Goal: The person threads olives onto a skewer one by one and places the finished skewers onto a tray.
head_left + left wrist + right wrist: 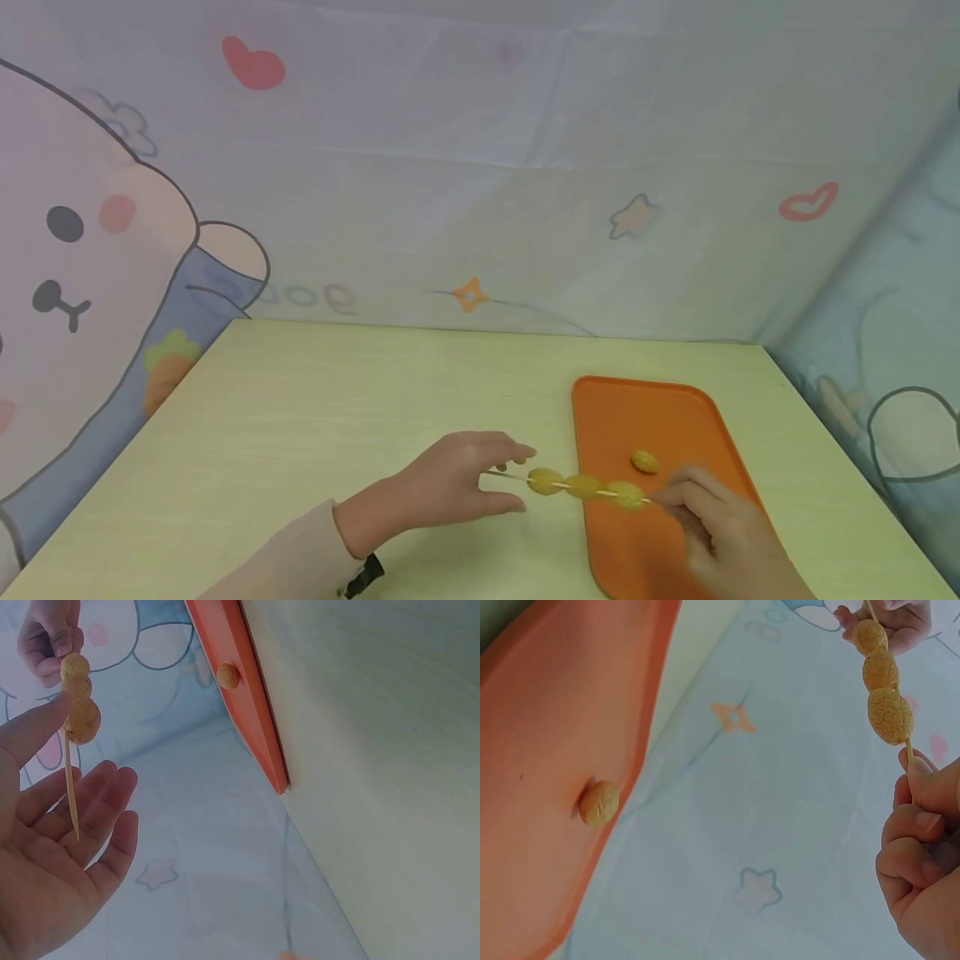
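Observation:
A thin wooden skewer [508, 476] carries three wrinkled yellow-brown balls [890, 716] in a row. My right hand [723, 525] pinches its right end between thumb and fingers, close beside the last ball. The skewer is held in the air, nearly level, partly above the orange tray [637, 404]. My left hand [450, 482] is around the other end with thumb and fingers spread apart. In the left wrist view, the bare pointed tip [75, 829] lies in front of the left palm; whether it touches the hand I cannot tell.
One loose ball [644, 462] of the same kind lies on the tray, just behind the skewer. The tray sits on the right part of the pale wooden table [360, 392]. A printed cloth [450, 167] hangs behind the table.

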Motion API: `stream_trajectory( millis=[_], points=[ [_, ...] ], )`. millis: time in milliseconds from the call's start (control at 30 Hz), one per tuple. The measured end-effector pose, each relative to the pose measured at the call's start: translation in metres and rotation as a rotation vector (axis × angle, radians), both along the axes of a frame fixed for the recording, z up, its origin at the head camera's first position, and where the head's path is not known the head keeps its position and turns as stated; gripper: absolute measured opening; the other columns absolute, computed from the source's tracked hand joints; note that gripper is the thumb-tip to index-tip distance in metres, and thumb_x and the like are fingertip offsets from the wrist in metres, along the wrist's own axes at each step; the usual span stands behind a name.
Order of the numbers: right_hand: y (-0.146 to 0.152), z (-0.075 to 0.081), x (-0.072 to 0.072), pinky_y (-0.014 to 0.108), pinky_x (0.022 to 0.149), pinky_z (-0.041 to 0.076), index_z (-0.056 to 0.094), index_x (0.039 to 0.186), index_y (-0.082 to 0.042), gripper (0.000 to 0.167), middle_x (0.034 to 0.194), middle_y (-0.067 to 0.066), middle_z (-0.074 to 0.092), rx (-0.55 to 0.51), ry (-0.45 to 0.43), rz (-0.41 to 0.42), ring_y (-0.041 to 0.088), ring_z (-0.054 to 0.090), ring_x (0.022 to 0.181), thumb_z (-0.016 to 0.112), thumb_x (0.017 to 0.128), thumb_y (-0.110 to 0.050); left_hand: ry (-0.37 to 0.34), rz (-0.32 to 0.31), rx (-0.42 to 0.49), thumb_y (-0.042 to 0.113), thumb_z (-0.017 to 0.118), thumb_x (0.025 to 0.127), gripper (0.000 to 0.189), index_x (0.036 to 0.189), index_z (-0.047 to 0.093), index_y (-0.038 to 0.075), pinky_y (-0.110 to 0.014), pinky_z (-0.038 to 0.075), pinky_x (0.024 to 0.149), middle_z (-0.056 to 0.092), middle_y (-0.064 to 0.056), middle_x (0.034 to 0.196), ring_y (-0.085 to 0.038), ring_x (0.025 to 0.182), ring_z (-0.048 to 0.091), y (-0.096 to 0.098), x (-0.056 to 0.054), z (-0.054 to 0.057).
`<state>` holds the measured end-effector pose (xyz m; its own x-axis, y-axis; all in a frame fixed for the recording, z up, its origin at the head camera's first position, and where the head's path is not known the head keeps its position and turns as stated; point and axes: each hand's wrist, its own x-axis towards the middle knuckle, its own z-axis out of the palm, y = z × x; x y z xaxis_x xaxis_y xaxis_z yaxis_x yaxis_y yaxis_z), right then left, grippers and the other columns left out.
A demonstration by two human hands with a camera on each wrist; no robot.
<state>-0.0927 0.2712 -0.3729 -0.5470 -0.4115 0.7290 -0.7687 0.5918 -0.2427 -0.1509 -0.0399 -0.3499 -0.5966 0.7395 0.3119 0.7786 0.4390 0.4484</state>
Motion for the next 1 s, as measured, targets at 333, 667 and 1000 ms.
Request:
stream_trajectory(
  millis=[333,667,1000],
  points=[
    [0.024,0.009,0.006,0.006,0.058,0.039,0.065,0.086,-0.008,0.037,0.086,-0.003,0.055,-0.002,0.094,-0.032,-0.003,0.041,0.067,0.032,0.1,-0.017,-0.013,0.023,0.101,0.021,0.078,0.082,0.05,0.127,0.06,0.006,-0.021,0.051,0.073,0.067,-0.005,0.11,-0.016,0.092,0.063,-0.008,-0.015,0.001],
    [0.036,0.022,0.014,0.005,0.053,0.032,0.066,0.083,-0.007,0.044,0.083,-0.002,0.055,-0.002,0.139,-0.068,-0.007,0.038,0.065,0.031,0.102,-0.025,-0.089,0.045,0.114,0.022,0.077,0.083,0.049,0.126,0.061,0.005,-0.029,0.052,0.081,0.067,-0.005,0.108,-0.021,0.093,0.063,0.0,-0.032,-0.008],
    [0.044,0.03,0.023,0.005,0.05,0.027,0.066,0.081,-0.006,0.046,0.083,-0.003,0.054,0.024,0.144,-0.111,-0.009,0.031,0.062,0.03,0.102,-0.027,-0.216,0.042,0.024,0.028,0.074,0.086,0.05,0.13,0.06,0.01,-0.028,0.05,0.081,0.066,-0.002,0.114,-0.018,0.099,0.06,0.045,-0.053,-0.019]
  ],
)
